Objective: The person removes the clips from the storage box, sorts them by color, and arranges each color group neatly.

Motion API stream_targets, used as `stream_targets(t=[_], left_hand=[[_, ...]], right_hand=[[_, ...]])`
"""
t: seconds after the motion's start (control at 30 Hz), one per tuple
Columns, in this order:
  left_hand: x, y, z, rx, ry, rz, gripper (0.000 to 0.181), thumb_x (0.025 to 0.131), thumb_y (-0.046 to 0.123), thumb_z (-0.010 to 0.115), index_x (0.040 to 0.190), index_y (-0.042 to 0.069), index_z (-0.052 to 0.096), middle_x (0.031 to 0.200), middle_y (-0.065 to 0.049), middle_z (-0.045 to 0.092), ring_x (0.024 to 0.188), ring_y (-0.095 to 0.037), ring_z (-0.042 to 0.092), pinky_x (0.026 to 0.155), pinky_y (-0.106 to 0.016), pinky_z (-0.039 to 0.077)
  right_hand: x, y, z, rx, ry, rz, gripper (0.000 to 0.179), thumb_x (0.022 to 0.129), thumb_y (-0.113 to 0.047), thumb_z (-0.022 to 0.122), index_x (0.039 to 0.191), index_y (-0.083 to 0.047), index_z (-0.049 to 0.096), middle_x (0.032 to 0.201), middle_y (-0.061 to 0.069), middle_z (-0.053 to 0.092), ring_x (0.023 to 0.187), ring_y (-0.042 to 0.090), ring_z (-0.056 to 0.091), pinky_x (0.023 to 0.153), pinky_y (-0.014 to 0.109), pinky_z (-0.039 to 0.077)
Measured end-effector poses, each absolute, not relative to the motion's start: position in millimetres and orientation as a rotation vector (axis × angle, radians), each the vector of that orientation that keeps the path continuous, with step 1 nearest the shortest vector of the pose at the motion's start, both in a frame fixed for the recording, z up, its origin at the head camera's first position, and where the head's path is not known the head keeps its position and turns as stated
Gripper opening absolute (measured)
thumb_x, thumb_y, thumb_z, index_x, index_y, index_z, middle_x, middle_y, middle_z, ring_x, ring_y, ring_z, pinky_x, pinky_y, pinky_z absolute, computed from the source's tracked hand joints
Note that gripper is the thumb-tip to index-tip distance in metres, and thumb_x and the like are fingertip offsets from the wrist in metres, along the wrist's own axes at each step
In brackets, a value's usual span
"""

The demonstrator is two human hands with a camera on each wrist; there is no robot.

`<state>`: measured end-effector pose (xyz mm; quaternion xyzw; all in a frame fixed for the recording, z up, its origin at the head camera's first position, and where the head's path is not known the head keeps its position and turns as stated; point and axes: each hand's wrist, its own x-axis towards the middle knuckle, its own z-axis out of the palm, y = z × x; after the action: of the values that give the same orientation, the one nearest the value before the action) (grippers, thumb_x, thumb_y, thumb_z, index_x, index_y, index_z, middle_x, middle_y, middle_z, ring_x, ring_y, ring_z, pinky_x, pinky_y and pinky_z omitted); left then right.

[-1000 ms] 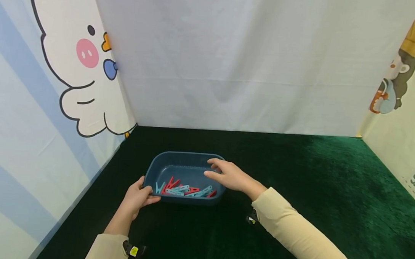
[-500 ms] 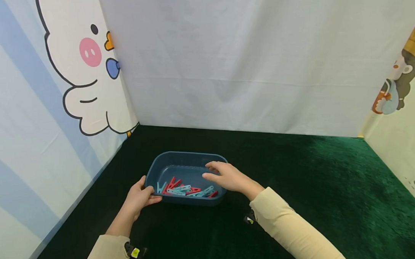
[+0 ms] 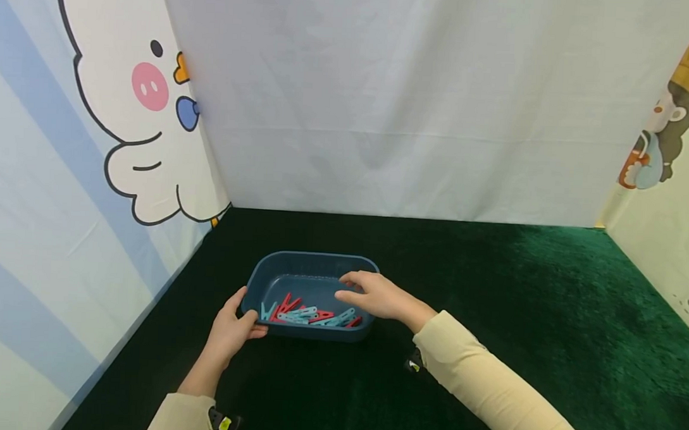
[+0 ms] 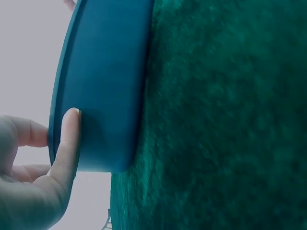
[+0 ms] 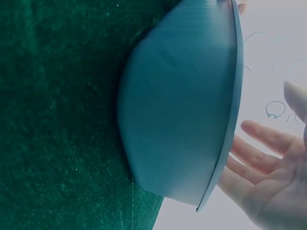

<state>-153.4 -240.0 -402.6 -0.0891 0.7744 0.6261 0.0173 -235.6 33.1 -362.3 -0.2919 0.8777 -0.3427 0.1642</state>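
Observation:
A dark blue plastic basin [image 3: 306, 332] rests on the green cloth, left of the middle in the head view. Red and light blue clothespins [image 3: 298, 315] lie in a loose heap along its near side. At the near left corner my left hand [image 3: 226, 331] pinches the rim, one finger [image 4: 70, 139] flat on the outer wall. My right hand [image 3: 384, 297] hovers over the right rim, its relaxed fingers reaching above the basin and holding nothing. From the right wrist view, the lower fingers [image 5: 256, 155] are partly behind the rim.
Dark green plush cloth [image 3: 518, 309] covers the surface. A white curtain [image 3: 417, 103] hangs at the back. Printed cartoon panels stand at the left [image 3: 118, 163] and right [image 3: 658, 207].
The head view has shifted slightly. My right hand has drifted a little left over the basin. My left hand has adjusted slightly at the corner. The clothespins stay in place.

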Motion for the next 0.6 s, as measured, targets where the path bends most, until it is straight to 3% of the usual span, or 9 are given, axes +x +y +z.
stream_targets(t=[0.2, 0.47, 0.6], left_hand=[[-154.4, -244.5, -405.3, -0.263, 2.484, 1.865, 0.061, 0.091, 0.004, 0.043, 0.146, 0.002, 0.015, 0.132, -0.028, 0.032, 0.073, -0.016, 0.063, 0.068, -0.025, 0.053], [-154.6, -252.8, -409.2, -0.169, 2.469, 1.865, 0.050, 0.094, 0.005, 0.045, 0.141, 0.000, 0.029, 0.149, -0.016, 0.012, 0.080, -0.018, 0.063, 0.071, -0.026, 0.052], [-153.9, -257.2, -410.8, -0.124, 2.554, 1.785, 0.044, 0.095, 0.010, 0.047, 0.137, 0.000, 0.037, 0.151, -0.012, 0.012, 0.095, -0.024, 0.057, 0.078, -0.029, 0.051]], right_hand=[[-237.5, 30.6, -364.6, -0.880, 2.465, -0.933, 0.047, 0.092, -0.036, 0.054, 0.128, -0.005, 0.051, 0.127, 0.013, 0.051, 0.114, 0.025, 0.049, 0.092, 0.040, 0.042], [-240.5, 25.4, -368.8, -0.932, 2.399, -0.851, 0.041, 0.091, -0.022, 0.059, 0.127, -0.003, 0.052, 0.123, 0.013, 0.054, 0.111, 0.024, 0.052, 0.090, 0.038, 0.044], [-241.5, 21.0, -372.7, -0.928, 2.396, -0.794, 0.041, 0.090, -0.018, 0.060, 0.127, -0.004, 0.053, 0.125, 0.011, 0.054, 0.112, 0.024, 0.052, 0.091, 0.038, 0.044]])
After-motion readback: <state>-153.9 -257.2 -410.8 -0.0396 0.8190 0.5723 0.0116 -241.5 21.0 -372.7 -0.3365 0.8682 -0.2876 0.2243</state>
